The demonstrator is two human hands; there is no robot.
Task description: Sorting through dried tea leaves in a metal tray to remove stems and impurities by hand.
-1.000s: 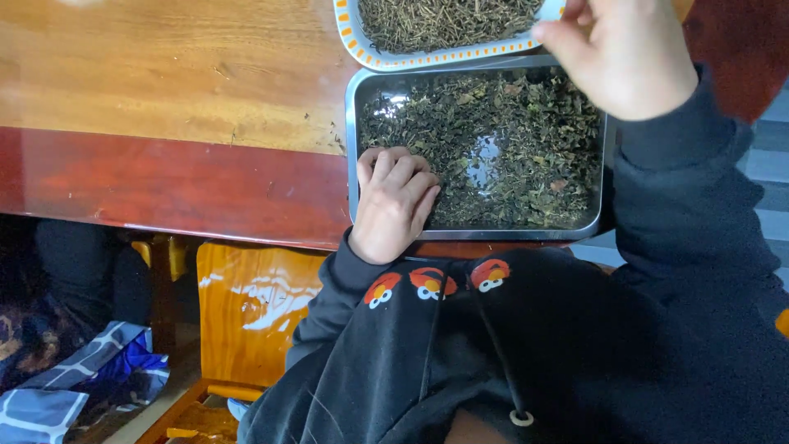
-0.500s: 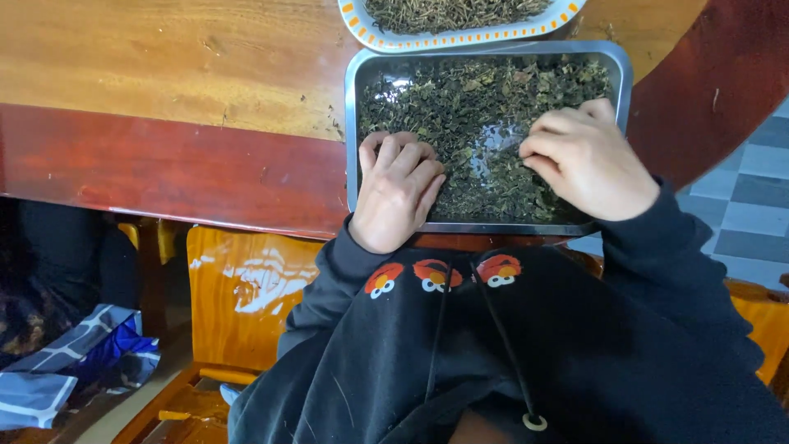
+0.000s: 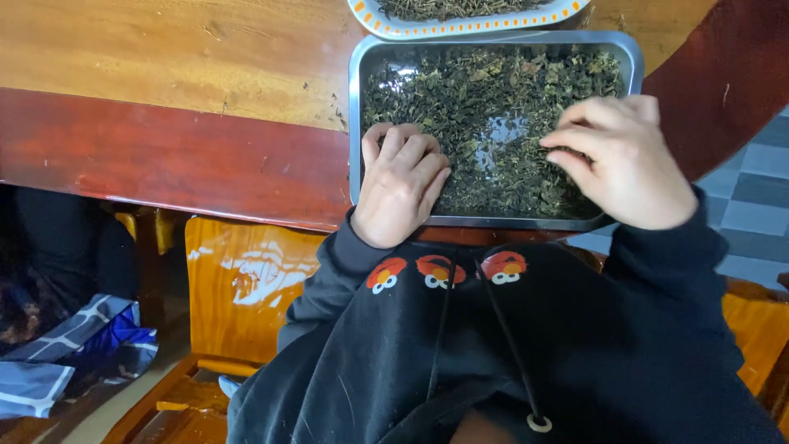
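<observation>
A rectangular metal tray full of dried dark-green leaves sits at the near edge of a wooden table. My left hand lies flat on the tray's near left corner, fingers resting on the leaves. My right hand hovers over the right half of the tray with its fingers curled and pinched together among the leaves; whether a leaf is between them is not visible. Beyond the tray stands a white dish with an orange-dashed rim, holding more dried plant bits.
The table has a light wooden top and a dark red edge band. A glossy orange wooden chair stands below on the left. A blue and grey cloth lies at lower left. Grey floor tiles show at right.
My right hand has come down from the white dish to the right half of the tray and now picks among the leaves. My left hand has stayed on the tray's corner.
</observation>
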